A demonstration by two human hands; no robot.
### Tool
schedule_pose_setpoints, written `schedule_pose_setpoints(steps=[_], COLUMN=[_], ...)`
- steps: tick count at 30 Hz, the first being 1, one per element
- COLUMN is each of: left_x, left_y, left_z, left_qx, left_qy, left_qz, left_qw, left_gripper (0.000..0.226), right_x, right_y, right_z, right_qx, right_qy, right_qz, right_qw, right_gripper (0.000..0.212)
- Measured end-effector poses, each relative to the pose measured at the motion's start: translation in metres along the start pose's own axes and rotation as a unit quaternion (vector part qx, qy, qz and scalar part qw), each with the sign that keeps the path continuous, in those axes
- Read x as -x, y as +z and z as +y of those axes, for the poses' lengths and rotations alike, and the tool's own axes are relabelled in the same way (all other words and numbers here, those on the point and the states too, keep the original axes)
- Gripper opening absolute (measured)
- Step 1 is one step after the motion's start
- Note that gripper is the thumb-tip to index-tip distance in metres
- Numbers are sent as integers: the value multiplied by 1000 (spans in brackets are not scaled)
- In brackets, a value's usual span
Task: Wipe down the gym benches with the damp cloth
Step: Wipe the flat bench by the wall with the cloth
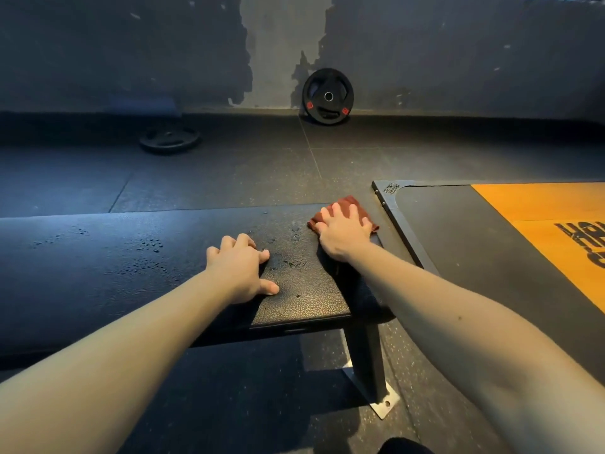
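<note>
Head view looked down on a black padded bench (131,257) that ran left to right, with its right end near frame centre. Both forearms reached forward over it.

Right hand (343,231) lay palm down on a reddish-brown cloth (347,203), fingers spread and fairly straight, pressing it flat, not gripping. Cloth sat on the far right corner of the bench pad, bunched, sticking out past the fingertips and a little past the right edge.

Left hand (239,270) rested on the pad nearer and to the left, well apart from the cloth. Its fingers were loosely bent with tips and thumb touching the pad, holding nothing.

Water droplets (147,247) were scattered on the pad left of the left hand, and wet marks showed between the two hands.

Bench leg (366,355) dropped from the right end to a metal foot plate (383,404) on the dark rubber floor (229,178).

Right of the bench lay a lifting platform (458,240) with an orange panel (540,204) carrying black lettering, cut off by the frame edge.

Far side: one weight plate (328,96) leaned upright against the patchy dark wall (131,60); a second plate (169,139) lay flat on the floor to the far left.
</note>
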State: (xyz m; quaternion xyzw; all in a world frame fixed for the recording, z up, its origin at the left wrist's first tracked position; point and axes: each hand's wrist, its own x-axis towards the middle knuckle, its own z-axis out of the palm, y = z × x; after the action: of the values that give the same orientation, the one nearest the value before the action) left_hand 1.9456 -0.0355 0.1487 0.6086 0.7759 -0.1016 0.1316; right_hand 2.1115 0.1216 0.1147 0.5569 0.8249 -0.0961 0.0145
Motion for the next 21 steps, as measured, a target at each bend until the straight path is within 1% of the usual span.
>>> schedule_pose_setpoints(steps=[2, 3, 5, 6, 8, 10, 12, 13, 15, 18, 21], left_x=[0, 0, 0, 0, 0, 0, 0, 0, 1, 2, 5], left_y=[0, 0, 0, 0, 2, 4, 5, 5, 5, 5, 6], left_z=[0, 0, 0, 0, -2, -3, -3, -3, -2, -3, -6], left_qx=[-4, -5, -9, -6, 7, 14, 19, 19, 12, 1, 8], left_qy=[0, 1, 2, 3, 4, 9, 10, 10, 10, 9, 13], left_qz=[0, -1, 0, 1, 2, 7, 10, 11, 13, 21, 36], left_qw=[1000, 1000, 1000, 1000, 1000, 1000, 1000, 1000, 1000, 1000, 999], left_gripper=[89, 89, 89, 89, 89, 88, 87, 87, 85, 85, 86], right_x=[18, 24, 24, 17, -1, -19, -32, -36, -38, -30, -26], right_y=[9, 11, 6, 2, -7, -14, -14, -13, -5, 6, 0], right_z=[-17, -21, -15, -6, 15, 28, 22, 11, -23, -71, -62], right_qx=[15, 15, 24, 35, 42, 9, -14, -14, -3, 25, 47], right_qy=[-87, -117, -141, -139, -91, -9, 45, 53, 20, -77, -145], right_qz=[14, 7, -14, -16, -24, -38, -40, -38, -41, -37, -27], right_qw=[996, 993, 990, 990, 995, 999, 998, 998, 999, 996, 988], right_gripper=[49, 51, 53, 53, 52, 53, 54, 55, 55, 55, 51])
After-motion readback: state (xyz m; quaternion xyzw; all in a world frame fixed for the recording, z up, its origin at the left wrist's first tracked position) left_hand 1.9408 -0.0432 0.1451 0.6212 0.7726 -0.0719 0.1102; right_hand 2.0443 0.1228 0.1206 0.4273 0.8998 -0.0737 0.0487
